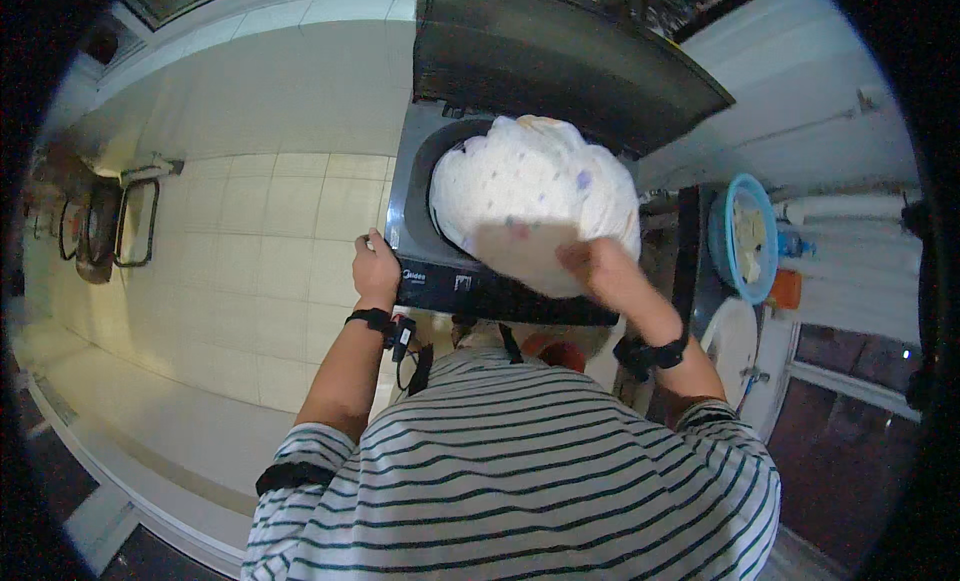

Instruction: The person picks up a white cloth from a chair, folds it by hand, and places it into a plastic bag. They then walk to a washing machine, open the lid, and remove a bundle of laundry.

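Observation:
A top-loading Midea washing machine (416, 198) stands before me with its dark lid (555, 56) raised. A bulky white fleecy cloth (540, 176) with small coloured patterns fills its opening and bulges above the rim. My left hand (376, 270) rests at the machine's front left corner, its fingers curled at the edge. Over the front right part of the cloth is my right hand (604, 270), blurred; its fingertips reach a brownish blurred patch, and whether they grip anything is unclear. Both wrists wear black bands.
To the right, a light blue basin (772, 243) holding pale things stands on a dark surface, near an orange container (786, 289) and a round white lid-like object (731, 341). A chair with a black frame (155, 221) is far left on the tiled floor. Below the machine's front is something red (564, 356).

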The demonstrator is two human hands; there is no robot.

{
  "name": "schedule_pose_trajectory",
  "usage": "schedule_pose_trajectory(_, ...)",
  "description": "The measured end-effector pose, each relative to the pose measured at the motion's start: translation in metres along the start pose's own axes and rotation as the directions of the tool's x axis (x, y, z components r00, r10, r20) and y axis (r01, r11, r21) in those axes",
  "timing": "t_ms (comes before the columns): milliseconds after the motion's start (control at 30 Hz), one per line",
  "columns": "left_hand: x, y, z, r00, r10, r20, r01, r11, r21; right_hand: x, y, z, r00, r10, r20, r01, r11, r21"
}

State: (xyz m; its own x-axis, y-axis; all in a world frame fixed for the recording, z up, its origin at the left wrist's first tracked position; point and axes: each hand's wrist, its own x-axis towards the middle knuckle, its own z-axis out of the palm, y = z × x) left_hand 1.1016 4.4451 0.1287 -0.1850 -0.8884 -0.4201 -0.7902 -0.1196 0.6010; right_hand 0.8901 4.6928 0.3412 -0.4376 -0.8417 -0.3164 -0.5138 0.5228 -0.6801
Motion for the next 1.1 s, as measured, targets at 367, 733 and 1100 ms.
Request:
schedule_pose_trajectory(367,-0.030,0.088,-0.002,0.475,0.878,0.068,-0.779,0.455,-0.431,-0.062,0.047,0.134,0.952,-0.184,0.245,0.211,0.973,-0.092)
schedule_pose_trajectory(733,-0.078,0.095,-0.013,0.264,0.832,0.488,-0.808,0.467,-0.360,-0.069,0.099,0.141,0.991,-0.072,-0.115,0.101,0.958,0.269)
schedule_pose_trajectory(1100,-0.096,0.074,-0.047,0.179,0.911,0.373,-0.945,0.264,-0.192,0.058,0.072,0.048,0.983,-0.074,-0.170,0.028,0.966,-0.258)
